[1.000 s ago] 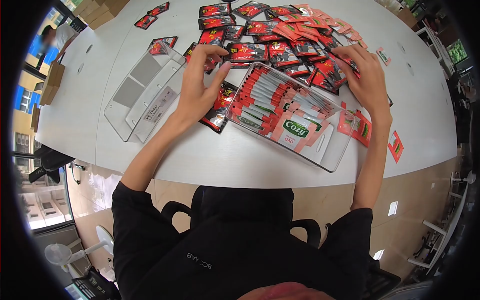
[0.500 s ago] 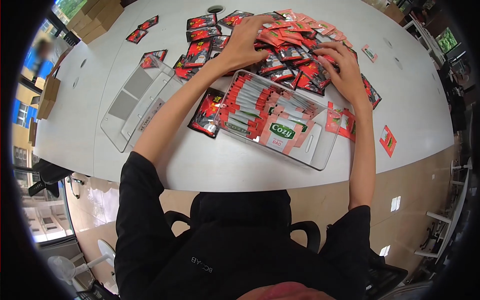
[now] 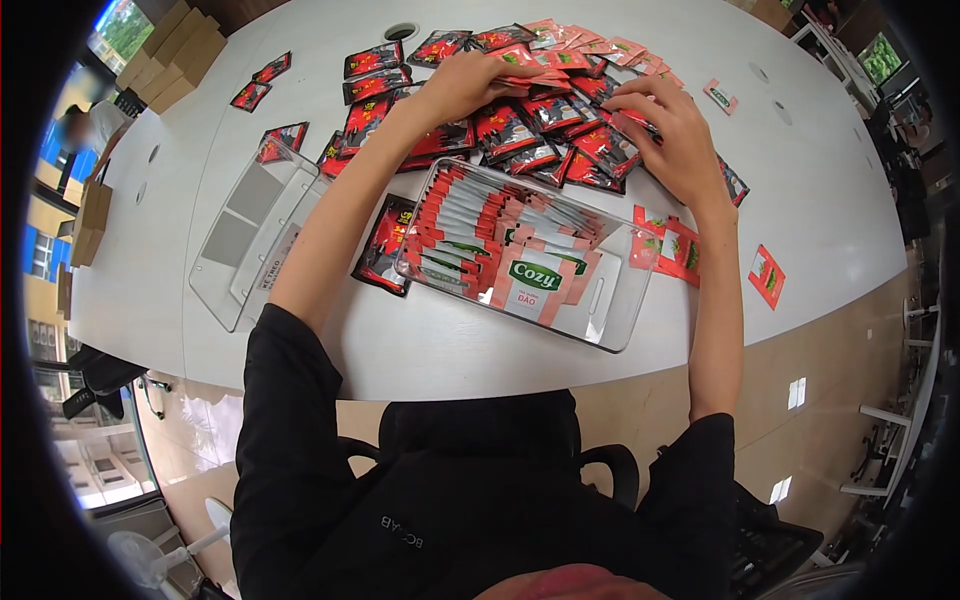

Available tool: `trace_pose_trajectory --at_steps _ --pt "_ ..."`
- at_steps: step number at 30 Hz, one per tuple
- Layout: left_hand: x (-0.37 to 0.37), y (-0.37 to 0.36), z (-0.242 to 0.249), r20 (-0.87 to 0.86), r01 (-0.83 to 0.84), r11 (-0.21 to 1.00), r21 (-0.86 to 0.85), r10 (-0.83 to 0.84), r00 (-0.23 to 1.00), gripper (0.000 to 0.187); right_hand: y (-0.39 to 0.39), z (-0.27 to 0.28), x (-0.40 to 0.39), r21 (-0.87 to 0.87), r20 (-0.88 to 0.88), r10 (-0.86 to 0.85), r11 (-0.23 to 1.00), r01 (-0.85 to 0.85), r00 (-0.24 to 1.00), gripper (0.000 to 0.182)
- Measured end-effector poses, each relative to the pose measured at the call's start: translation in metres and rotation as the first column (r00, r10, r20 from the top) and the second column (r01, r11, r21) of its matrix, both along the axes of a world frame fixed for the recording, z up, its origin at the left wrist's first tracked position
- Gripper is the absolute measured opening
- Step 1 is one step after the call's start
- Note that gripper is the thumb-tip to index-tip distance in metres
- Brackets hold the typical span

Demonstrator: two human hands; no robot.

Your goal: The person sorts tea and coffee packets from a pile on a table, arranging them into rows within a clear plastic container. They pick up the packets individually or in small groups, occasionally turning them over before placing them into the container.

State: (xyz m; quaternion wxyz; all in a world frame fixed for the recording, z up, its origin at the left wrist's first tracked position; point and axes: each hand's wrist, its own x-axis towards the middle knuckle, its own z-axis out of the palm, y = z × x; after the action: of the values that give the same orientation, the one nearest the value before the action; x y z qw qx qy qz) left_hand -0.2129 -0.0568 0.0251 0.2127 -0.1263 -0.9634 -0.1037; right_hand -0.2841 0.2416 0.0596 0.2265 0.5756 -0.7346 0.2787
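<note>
My left hand (image 3: 468,88) is closed on pink sachets (image 3: 535,72) at the top of the pile. To its right, my right hand (image 3: 665,135) lies over the right side of the pile with its fingers curled; whether it pinches anything is hidden. Black-and-red packets (image 3: 515,130) lie heaped below and between the hands. Nearer to me sits a clear plastic box (image 3: 600,335), holding rows of red-and-white sachets (image 3: 465,215) and a loose "Cozy" sachet (image 3: 535,285) on top.
A clear lid or tray (image 3: 235,235) lies left of the box. Single packets are at the far left (image 3: 272,67) and right (image 3: 766,277). Cardboard boxes (image 3: 180,55) stand at the back left. Another person (image 3: 105,125) is beyond the table's left edge.
My left hand has closed on pink sachets and shifted slightly left. My right hand has curled a little over the pile. The whole view has shifted slightly.
</note>
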Motion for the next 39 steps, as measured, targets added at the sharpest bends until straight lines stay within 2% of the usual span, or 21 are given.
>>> trace_pose_trajectory --at_steps 4,6,7,9,10,11,12,13,15,16,18,19,21,23,25,27,29,31,33,35,39 --pt "0.014 0.004 0.009 -0.049 -0.108 0.994 0.015 0.109 0.993 0.032 -0.001 0.002 0.003 -0.026 -0.021 0.002 1.0 -0.003 1.0 0.012" --pt "0.023 0.006 0.014 -0.101 -0.115 0.964 0.238 0.142 0.985 0.029 -0.002 0.003 0.004 -0.036 -0.061 -0.007 0.999 0.005 0.998 0.012" --pt "0.028 0.007 0.016 -0.104 -0.113 0.965 0.236 0.141 0.985 0.029 -0.003 0.003 0.006 -0.039 -0.063 -0.008 0.999 0.006 0.998 0.012" --pt "0.048 0.019 0.031 -0.059 -0.105 0.778 0.62 0.18 0.982 0.03 -0.003 0.005 0.011 -0.033 -0.034 -0.021 0.999 0.02 0.999 0.015" --pt "0.056 0.029 0.038 -0.041 -0.051 0.611 0.79 0.135 0.99 0.036 -0.004 0.007 0.013 -0.036 -0.038 -0.021 0.999 0.02 0.999 0.015" --pt "0.065 0.036 0.044 -0.045 -0.049 0.613 0.789 0.137 0.99 0.036 -0.004 0.008 0.016 -0.023 0.101 -0.005 1.0 0.007 0.995 0.024" --pt "0.073 0.042 0.05 -0.013 -0.044 0.479 0.877 0.116 0.993 0.035 -0.005 0.008 0.018 -0.01 0.24 0.011 1.0 -0.009 0.971 0.034" --pt "0.079 0.047 0.054 0.017 -0.046 0.331 0.942 0.09 0.996 0.036 -0.007 0.009 0.021 -0.01 0.24 0.013 1.0 -0.011 0.971 0.034" --pt "0.086 0.056 0.058 0.04 -0.053 0.263 0.963 0.058 0.998 0.035 -0.011 0.01 0.029 -0.154 0.532 0.227 0.973 -0.17 0.815 0.062" --pt "0.089 0.062 0.06 0.048 -0.052 0.242 0.969 0.022 0.999 0.034 -0.011 0.01 0.036 -0.153 0.534 0.225 0.974 -0.168 0.815 0.062" --pt "0.09 0.069 0.059 0.054 -0.044 0.184 0.982 -0.05 0.997 0.037 -0.012 0.015 0.054 -0.078 0.612 0.134 0.991 -0.109 0.78 0.083" --pt "0.092 0.074 0.06 0.051 -0.041 0.186 0.982 -0.053 0.997 0.037 -0.015 0.009 0.053 -0.08 0.609 0.133 0.991 -0.106 0.782 0.083" --pt "0.099 0.086 0.067 0.083 -0.071 0.167 0.983 -0.065 0.994 0.042 -0.024 -0.003 0.053 -0.195 0.56 0.212 0.973 -0.122 0.801 0.089" --pt "0.101 0.088 0.068 0.113 -0.097 0.227 0.969 -0.057 0.992 0.043 -0.023 0.001 0.056 -0.247 0.583 0.235 0.963 -0.106 0.778 0.083" --pt "0.103 0.091 0.07 0.117 -0.097 0.247 0.964 -0.066 0.991 0.04 -0.022 0.014 0.058 -0.421 0.712 0.411 0.899 -0.122 0.57 0.074" --pt "0.101 0.088 0.065 0.116 -0.098 0.274 0.957 -0.048 0.992 0.04 -0.017 0.02 0.054 -0.375 0.737 0.33 0.926 -0.049 0.59 0.066" --pt "0.1 0.087 0.063 0.163 -0.16 0.253 0.954 0.009 0.987 0.041 -0.014 0.019 0.05 -0.39 0.801 0.305 0.919 0.063 0.516 0.062" --pt "0.098 0.086 0.061 0.159 -0.164 0.215 0.963 0.041 0.986 0.041 -0.017 0.011 0.044 -0.458 0.749 0.346 0.887 0.063 0.565 0.056" --pt "0.097 0.087 0.061 0.159 -0.169 0.174 0.97 0.069 0.985 0.041 -0.017 0.008 0.039 -0.432 0.706 0.26 0.895 0.109 0.659 0.051" --pt "0.095 0.089 0.061 0.072 -0.074 0.031 0.997 0.038 0.997 0.04 -0.018 0.008 0.041 -0.477 0.661 0.278 0.872 0.105 0.697 0.048" --pt "0.09 0.083 0.053 0.047 -0.048 0.022 0.999 0.046 0.998 0.041 -0.023 0.013 0.052 -0.541 0.634 0.296 0.83 0.137 0.714 0.045"
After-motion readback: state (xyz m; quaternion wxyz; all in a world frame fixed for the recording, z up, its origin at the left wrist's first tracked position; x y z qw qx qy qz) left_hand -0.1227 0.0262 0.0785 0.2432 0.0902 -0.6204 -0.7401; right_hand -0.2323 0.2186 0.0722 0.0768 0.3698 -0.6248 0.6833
